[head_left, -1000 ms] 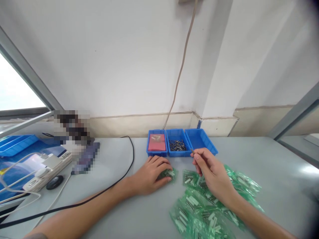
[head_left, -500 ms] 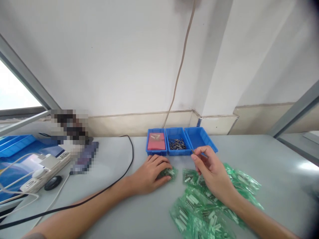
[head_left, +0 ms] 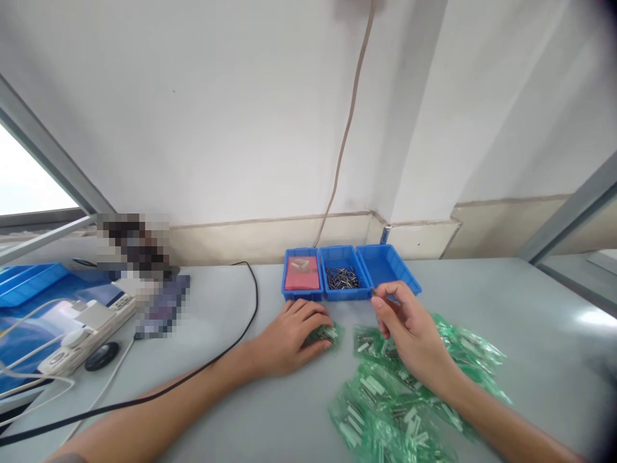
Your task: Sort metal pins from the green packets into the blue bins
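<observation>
My left hand [head_left: 292,334] lies flat on the grey table [head_left: 270,411], fingers pressing down a small green plastic bag [head_left: 328,334] of metal parts. My right hand [head_left: 409,331] is raised a little above the table and pinches a tiny metal pin [head_left: 373,292] between thumb and forefinger, just in front of the blue bins. Three small blue bins stand in a row at the wall: the left bin [head_left: 302,275] has a red pad, the middle bin [head_left: 342,280] holds several dark pins, the right bin [head_left: 388,270] looks bare.
A heap of green bags [head_left: 400,405] of parts lies under and around my right forearm. A black cable [head_left: 241,321] curves across the table on the left. A white power strip [head_left: 91,325] and a blue tray [head_left: 29,280] sit at far left.
Hardly anything has moved. My right hand with the pin has shifted very slightly; my left hand stays on the bag.
</observation>
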A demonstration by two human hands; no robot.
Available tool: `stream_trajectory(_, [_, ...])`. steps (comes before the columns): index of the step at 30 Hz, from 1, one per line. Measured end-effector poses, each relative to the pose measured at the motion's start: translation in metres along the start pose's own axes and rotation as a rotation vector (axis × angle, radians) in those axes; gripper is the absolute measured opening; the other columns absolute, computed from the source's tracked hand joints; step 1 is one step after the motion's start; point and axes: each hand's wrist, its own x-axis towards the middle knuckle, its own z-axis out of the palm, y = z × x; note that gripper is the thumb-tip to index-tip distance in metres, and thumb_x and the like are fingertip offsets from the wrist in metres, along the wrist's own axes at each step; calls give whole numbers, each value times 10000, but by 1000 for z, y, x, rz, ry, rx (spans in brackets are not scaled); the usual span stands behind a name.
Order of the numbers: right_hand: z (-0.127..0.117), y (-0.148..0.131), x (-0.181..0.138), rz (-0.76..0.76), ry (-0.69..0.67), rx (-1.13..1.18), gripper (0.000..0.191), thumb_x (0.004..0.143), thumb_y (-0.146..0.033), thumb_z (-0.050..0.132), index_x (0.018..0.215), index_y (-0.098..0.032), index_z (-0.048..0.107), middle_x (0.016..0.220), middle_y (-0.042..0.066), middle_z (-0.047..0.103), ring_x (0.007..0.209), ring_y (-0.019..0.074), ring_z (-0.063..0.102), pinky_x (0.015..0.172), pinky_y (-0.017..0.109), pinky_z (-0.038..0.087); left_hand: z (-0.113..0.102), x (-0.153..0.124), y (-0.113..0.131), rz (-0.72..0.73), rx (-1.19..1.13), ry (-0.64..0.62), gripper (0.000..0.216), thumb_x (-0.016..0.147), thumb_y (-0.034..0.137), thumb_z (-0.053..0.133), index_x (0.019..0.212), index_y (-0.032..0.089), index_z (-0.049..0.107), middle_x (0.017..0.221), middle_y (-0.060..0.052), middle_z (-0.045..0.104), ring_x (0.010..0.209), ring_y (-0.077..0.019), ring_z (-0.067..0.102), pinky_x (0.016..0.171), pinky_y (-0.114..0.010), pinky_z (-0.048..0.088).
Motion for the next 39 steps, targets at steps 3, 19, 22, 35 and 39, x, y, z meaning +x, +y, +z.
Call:
stream_trajectory(3, [0,-1,0,0,-1,-19,248,1083,-522,536,1097,-277,576,685,-52,495,592,166,499,557,288,447,0,0,0,0,-1,-4,291,1082,400,588,1322,238,625,1350,-96,645,1226,-269,573,1087,-428,430])
stream_trajectory(19, [0,-2,1,-6,0,-52,280,1080,-528,524,1115,-265,615,663,-42,540,578,172,535,563,290,463,0,0,-1,2,-1,-3,296,1087,399,580,1328,234,627,1353,-106,641,1226,-272,570,1081,-428,433])
stream_trajectory(22, [-1,-4,0,-16,5,-77,274,1070,-527,547,1094,-263,619,669,-39,532,578,173,535,563,293,460,1,0,-1,2,-1,-1,302,1088,413,575,1331,242,629,1357,-108,641,1227,-274,574,1081,-430,433])
stream_trajectory(35, [0,-9,-2,-50,13,-156,258,1061,-511,562,1042,-264,633,733,-18,587,580,164,514,543,294,425,4,-3,-3,15,17,30,544,944,634,727,1308,238,644,1347,-118,649,1218,-296,597,1072,-432,435])
stream_trajectory(39, [0,-7,-1,-53,20,-161,262,1064,-515,558,1052,-264,634,738,-13,587,591,173,518,552,305,427,5,-3,-3,6,26,46,431,985,520,719,1297,234,640,1357,-113,651,1232,-287,604,1077,-432,447])
